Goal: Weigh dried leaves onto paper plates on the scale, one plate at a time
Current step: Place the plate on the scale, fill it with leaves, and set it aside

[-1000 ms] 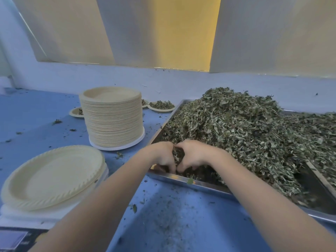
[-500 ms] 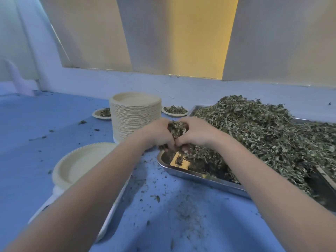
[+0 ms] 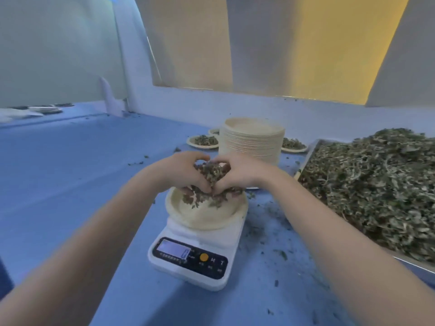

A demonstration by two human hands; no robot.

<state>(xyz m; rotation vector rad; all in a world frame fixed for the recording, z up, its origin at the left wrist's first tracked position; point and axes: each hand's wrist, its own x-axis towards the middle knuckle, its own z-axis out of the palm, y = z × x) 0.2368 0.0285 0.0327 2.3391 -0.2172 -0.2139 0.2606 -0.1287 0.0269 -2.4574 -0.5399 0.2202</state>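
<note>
Hands meet above the plate (image 3: 207, 216) on the scale (image 3: 191, 250): the left hand (image 3: 182, 171) and the right hand (image 3: 237, 171) are cupped together, fingers curled round a clump of dried leaves (image 3: 211, 174), with loose pieces already lying on the plate directly beneath them. Judged from their look, the leaves are very light, brittle and loose; they will not hold as a lump, so they are best enclosed from both sides and from below, and released low over the plate to limit scatter. The plate looks thin and light and is best taken by its rim. Count: one scale, one plate on it, and one tall stack of plates (image 3: 251, 140) just beyond the hands. Three small filled plates (image 3: 202, 141) show around that stack, two to its left and one to its right. One tray (image 3: 306, 158) heaped with leaves stands to the right of the right hand. Crumbs lie scattered on the blue bench (image 3: 70, 165) around the scale.
</note>
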